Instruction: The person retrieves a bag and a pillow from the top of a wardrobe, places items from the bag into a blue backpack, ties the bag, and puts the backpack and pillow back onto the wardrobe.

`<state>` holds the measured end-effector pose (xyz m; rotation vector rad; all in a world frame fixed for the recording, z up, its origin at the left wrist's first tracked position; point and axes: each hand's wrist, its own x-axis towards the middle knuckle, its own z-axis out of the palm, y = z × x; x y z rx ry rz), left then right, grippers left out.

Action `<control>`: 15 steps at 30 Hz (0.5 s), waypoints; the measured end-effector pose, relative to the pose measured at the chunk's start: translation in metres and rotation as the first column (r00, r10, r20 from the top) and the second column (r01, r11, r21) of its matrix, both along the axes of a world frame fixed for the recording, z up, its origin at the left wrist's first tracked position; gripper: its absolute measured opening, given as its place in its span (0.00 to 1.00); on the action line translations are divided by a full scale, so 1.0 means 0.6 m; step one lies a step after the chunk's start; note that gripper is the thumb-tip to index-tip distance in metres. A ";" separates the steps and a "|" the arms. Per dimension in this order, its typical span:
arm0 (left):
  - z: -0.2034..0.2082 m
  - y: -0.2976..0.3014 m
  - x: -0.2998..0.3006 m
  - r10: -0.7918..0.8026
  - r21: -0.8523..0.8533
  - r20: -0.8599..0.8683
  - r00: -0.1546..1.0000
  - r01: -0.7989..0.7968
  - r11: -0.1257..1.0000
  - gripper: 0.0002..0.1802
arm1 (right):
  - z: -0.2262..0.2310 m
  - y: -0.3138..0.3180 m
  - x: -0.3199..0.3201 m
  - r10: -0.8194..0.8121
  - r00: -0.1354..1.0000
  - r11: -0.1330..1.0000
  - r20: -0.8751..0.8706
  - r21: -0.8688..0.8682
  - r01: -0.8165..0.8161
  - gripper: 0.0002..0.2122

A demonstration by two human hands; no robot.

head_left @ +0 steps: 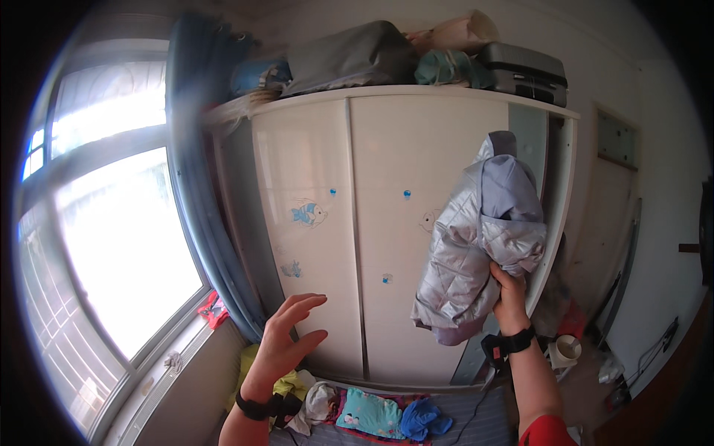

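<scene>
A silver quilted jacket (pixel 462 249) with a greyish lining hangs bunched up in my right hand (pixel 510 297), whose thumb presses on its lower right side. It is raised in front of the white wardrobe (pixel 305 156) and covers part of the right sliding door. My left hand (pixel 286 338) is lifted at the lower left, fingers and thumb apart, holding nothing. It is nearest to the left door, above the bed. Each wrist wears a black band. My right fingers are mostly hidden behind the jacket.
Below lies a bed (pixel 483 412) with a turquoise pillow (pixel 370 413), blue cloth (pixel 425 419) and other clothes. A blue curtain (pixel 204 186) and bright window stand at the left. Bags and a grey suitcase (pixel 523 73) sit on the wardrobe. A bowl (pixel 567 347) stands at the right.
</scene>
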<state>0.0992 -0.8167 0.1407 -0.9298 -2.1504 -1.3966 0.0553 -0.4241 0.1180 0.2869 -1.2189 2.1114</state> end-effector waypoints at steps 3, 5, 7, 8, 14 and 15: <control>-0.007 -0.084 -0.023 -0.001 0.014 0.005 1.000 0.001 1.000 0.26 | -0.007 -0.077 -0.028 0.003 1.000 0.999 0.012 0.042 -0.003 0.23; -0.004 -0.124 -0.029 0.002 0.014 0.020 1.000 -0.002 1.000 0.26 | 0.000 -0.111 -0.035 0.000 0.999 0.998 0.051 0.067 -0.004 0.23; -0.002 -0.154 -0.032 -0.004 0.033 0.032 0.999 0.003 0.999 0.26 | 0.010 -0.132 -0.043 -0.001 0.996 0.996 0.085 0.092 -0.007 0.24; -0.002 -0.168 -0.038 -0.002 0.039 0.037 0.999 0.000 0.999 0.26 | 0.022 -0.137 -0.049 -0.028 0.997 0.991 0.073 0.133 0.018 0.24; -0.140 -0.229 -0.118 0.034 0.221 0.042 0.999 -0.043 0.974 0.25 | -0.031 -0.119 -0.116 -0.256 0.959 0.945 0.125 0.239 0.221 0.26; -0.180 -0.264 -0.121 0.020 0.304 0.071 0.997 -0.041 0.952 0.26 | -0.042 -0.129 -0.119 -0.167 0.969 0.968 0.181 0.218 0.126 0.25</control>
